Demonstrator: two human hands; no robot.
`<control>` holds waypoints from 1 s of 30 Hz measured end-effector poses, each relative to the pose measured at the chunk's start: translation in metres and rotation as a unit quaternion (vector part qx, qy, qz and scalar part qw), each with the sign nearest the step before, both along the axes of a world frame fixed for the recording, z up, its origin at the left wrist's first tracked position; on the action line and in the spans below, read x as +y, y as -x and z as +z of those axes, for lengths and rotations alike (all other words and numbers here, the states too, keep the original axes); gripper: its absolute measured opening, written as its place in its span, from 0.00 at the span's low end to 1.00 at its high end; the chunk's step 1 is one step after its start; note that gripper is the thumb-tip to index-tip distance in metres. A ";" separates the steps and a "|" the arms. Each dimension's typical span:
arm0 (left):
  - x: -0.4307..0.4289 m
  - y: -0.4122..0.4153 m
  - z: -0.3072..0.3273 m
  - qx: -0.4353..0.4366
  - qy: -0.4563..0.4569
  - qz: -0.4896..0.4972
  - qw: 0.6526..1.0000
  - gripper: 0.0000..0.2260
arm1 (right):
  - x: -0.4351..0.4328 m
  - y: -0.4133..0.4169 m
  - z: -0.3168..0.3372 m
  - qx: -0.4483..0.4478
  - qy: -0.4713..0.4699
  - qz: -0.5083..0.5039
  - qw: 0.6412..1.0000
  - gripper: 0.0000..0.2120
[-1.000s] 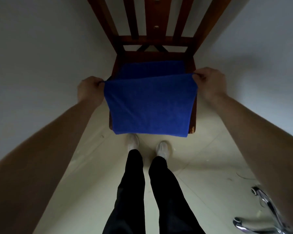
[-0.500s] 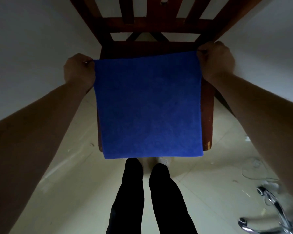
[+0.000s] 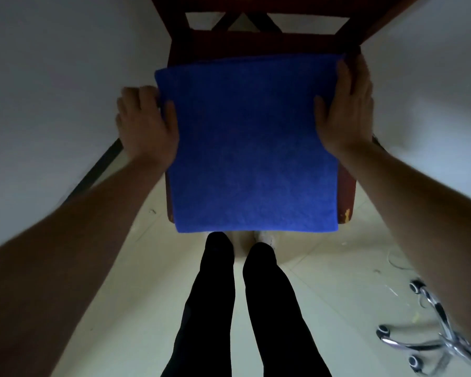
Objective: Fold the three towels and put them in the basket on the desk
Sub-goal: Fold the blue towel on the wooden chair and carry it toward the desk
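Now left hand at left edge of blue towel, thumb on top, fingers curled past edge, apparently pinching it; right hand at right edge, fingers stretched flat along it, thumb on cloth, not clearly gripping; hands well apart, one per side; towel spread flat over seat of dark red wooden chair, near hem hanging slightly past front; person's black-trousered legs just before chair; chrome wheeled chair base on pale floor at right; basket out of view.
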State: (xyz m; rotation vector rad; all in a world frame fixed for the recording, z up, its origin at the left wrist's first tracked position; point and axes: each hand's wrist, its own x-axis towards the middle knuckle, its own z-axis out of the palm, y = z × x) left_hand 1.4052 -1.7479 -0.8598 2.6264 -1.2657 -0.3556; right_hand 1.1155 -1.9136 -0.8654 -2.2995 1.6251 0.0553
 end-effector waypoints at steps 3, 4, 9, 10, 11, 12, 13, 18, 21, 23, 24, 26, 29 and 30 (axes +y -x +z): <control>0.045 0.037 0.006 -0.054 0.023 -0.181 0.982 0.12 | 0.059 0.020 0.002 0.016 0.035 0.082 0.996 0.27; 0.061 0.049 0.006 -0.056 0.022 -0.239 0.969 0.13 | 0.078 0.026 0.004 0.011 0.037 0.107 0.994 0.27; 0.128 0.090 0.000 -0.028 -0.129 -0.386 0.913 0.33 | 0.155 0.069 0.006 0.021 -0.018 0.268 0.963 0.38; 0.133 0.093 -0.001 -0.034 -0.158 -0.386 0.908 0.37 | 0.161 0.077 0.005 0.047 -0.037 0.282 0.958 0.41; 0.138 0.096 -0.002 -0.043 -0.176 -0.387 0.904 0.39 | 0.167 0.085 0.003 0.076 -0.053 0.291 0.952 0.42; 0.140 0.099 -0.003 -0.058 -0.182 -0.391 0.900 0.38 | 0.171 0.092 0.002 0.097 -0.060 0.298 0.948 0.42; 0.139 0.098 -0.004 -0.076 -0.180 -0.395 0.898 0.35 | 0.170 0.094 0.000 0.106 -0.056 0.303 0.945 0.41; 0.139 0.097 -0.001 -0.083 -0.177 -0.388 0.900 0.32 | 0.165 0.103 0.006 0.085 -0.049 0.297 0.950 0.39; 0.147 0.102 0.013 -0.067 -0.177 -0.354 0.916 0.30 | 0.169 0.110 0.019 0.058 -0.061 0.260 0.962 0.32; 0.155 0.106 0.021 -0.058 -0.186 -0.315 0.929 0.28 | 0.170 0.116 0.026 0.026 -0.037 0.218 0.975 0.24; 0.160 0.108 0.022 -0.053 -0.194 -0.302 0.932 0.28 | 0.170 0.119 0.028 0.016 -0.023 0.206 0.978 0.20; 0.166 0.114 0.024 -0.046 -0.217 -0.292 0.930 0.32 | 0.171 0.126 0.030 0.008 0.003 0.215 0.977 0.13; 0.167 0.124 0.016 -0.071 -0.235 -0.269 0.931 0.37 | 0.174 0.137 0.019 0.018 0.018 0.245 0.969 0.09; 0.164 0.127 0.012 -0.080 -0.241 -0.259 0.932 0.37 | 0.175 0.140 0.015 0.019 0.018 0.245 0.969 0.09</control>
